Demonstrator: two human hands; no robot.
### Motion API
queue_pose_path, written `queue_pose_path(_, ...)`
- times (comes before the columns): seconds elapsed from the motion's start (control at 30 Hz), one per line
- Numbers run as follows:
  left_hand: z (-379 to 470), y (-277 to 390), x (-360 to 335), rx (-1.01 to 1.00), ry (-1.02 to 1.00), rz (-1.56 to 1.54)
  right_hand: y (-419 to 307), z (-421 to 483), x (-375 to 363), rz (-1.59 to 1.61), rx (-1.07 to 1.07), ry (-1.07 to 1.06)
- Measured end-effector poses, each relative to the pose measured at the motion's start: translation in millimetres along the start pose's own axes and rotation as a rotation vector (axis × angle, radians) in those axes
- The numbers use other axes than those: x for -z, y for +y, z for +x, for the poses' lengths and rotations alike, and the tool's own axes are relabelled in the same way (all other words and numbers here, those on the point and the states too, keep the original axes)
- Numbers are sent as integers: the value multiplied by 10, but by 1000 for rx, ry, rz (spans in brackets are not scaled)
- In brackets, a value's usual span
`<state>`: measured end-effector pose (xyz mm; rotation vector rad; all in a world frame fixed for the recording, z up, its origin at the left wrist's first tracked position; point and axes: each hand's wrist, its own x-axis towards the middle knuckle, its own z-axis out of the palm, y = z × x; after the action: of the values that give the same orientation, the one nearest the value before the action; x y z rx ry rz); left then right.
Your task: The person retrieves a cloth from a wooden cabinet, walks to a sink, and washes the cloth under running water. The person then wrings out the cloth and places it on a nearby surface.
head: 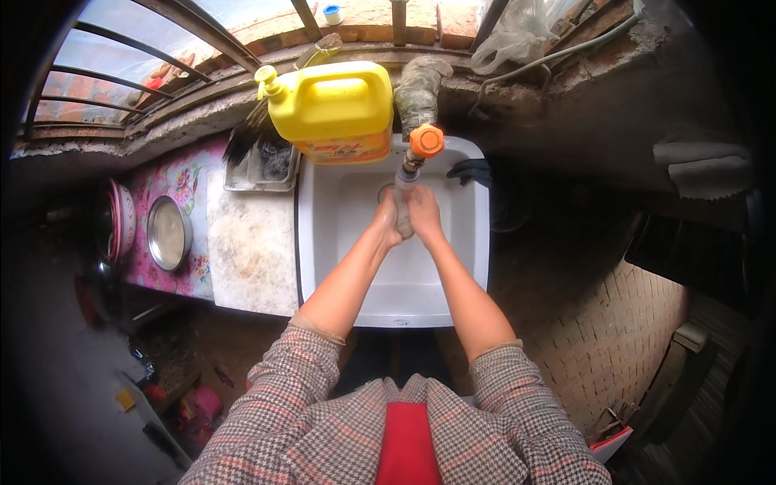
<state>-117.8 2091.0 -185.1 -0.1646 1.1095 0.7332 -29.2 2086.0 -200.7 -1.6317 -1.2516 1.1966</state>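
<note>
Both my hands are low over the white sink (pixel 436 285), beneath the tap with the orange handle (pixel 427 140). My left hand (pixel 387 217) is at the left of the tap's clear spout (pixel 407 176), fingers pointing away from me. On the other side, close by, is my right hand (pixel 424 212), its fingertips near the spout. Something translucent and greyish shows between the palms; whether it is water or an object I cannot tell. The fingers are partly hidden by the spout.
A yellow plastic jug (pixel 339 103) with a pump stands at the sink's back left. Dark gloves or cloth (pixel 471 172) hang over the right rim. To the left are a plastic basket (pixel 270 163), a stained white board (pixel 251 248) and a metal bowl (pixel 168 233).
</note>
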Motion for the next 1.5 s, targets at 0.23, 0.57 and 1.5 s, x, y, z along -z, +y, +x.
queue_pose_path(0.23,-94,-7,-137,-80,19,185,-262,60,-41,386,-256,-137)
queue_pose_path(0.57,210,-162,261,-580,314,1121,50,311,41,675,-505,-285)
queue_pose_path(1.5,-20,-37,331,-18,185,546,154,2,95,109,-120,-376)
